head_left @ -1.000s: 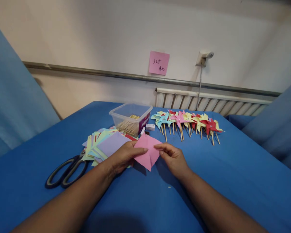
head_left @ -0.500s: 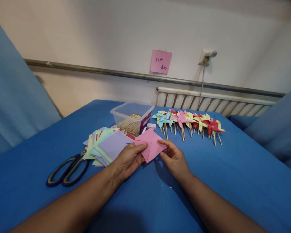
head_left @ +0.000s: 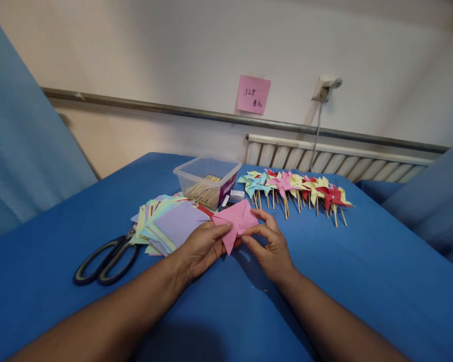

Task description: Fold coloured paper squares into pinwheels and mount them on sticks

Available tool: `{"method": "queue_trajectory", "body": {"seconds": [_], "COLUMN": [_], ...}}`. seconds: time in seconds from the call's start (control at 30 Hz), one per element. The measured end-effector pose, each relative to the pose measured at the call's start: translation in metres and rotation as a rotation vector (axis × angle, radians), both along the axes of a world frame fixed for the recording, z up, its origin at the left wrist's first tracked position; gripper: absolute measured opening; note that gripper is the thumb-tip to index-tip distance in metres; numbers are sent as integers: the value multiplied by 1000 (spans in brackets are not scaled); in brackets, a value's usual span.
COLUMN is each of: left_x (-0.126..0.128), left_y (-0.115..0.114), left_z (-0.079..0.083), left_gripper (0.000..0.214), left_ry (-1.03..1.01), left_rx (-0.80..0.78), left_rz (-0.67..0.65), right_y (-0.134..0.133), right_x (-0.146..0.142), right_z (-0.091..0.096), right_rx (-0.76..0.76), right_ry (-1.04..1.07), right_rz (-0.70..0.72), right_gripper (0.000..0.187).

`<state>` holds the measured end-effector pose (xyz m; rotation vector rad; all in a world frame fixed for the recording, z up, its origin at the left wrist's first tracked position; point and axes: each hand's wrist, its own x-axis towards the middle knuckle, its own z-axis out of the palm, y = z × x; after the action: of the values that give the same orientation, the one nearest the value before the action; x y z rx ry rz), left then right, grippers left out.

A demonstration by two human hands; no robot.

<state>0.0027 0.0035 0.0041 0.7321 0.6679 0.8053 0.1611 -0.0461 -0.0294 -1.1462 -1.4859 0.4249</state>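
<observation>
Scissors: black handles, flat on the blue table cloth at far left, blade tips under the paper stack. Untouched.
Paper stack: fanned squares, lilac on top, with green, yellow and red edges below. Just beside the left hand.
Left hand: gripping the pink sheet's left edge, thumb on top, fingers underneath.
Plastic tub: clear, behind the stack, wooden sticks inside. Apart from both hands.
Pink sheet: between the two hands, raised slightly off the cloth, partly folded with flaps drawn toward its middle.
Right hand: thumb and forefinger pinched on the sheet's centre, other fingers curled loosely over its right side.
Pinwheels: finished row on sticks in blue, pink, yellow and red, lying behind the right hand, well apart from it.
Change: one second back the sheet was spread wider, with its lower point hanging toward the body and the right hand only at the right edge. Now smaller and bunched, right fingers over the middle.
Reading: flaps probably being gathered at the centre, so the folding looks well along, though nothing visibly fixes them yet.
</observation>
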Motion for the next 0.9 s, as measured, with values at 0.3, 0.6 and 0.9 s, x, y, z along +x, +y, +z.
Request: {"method": "queue_trajectory", "body": {"seconds": [0.3, 0.6, 0.9], "left_x": [1, -1, -3], "left_y": [3, 4, 6], "left_z": [3, 9, 4], "left_gripper": [28, 28, 30], "left_ry": [-72, -28, -79], "left_rx": [-24, -49, -37], "left_rz": [10, 13, -49], "right_y": [1, -1, 0], "right_x": [1, 1, 1], "right_z": [-3, 2, 1], "right_rx": [68, 64, 108], "right_ry": [19, 33, -96], "right_rz": [-75, 13, -17], "right_gripper": [16, 17, 11]}}
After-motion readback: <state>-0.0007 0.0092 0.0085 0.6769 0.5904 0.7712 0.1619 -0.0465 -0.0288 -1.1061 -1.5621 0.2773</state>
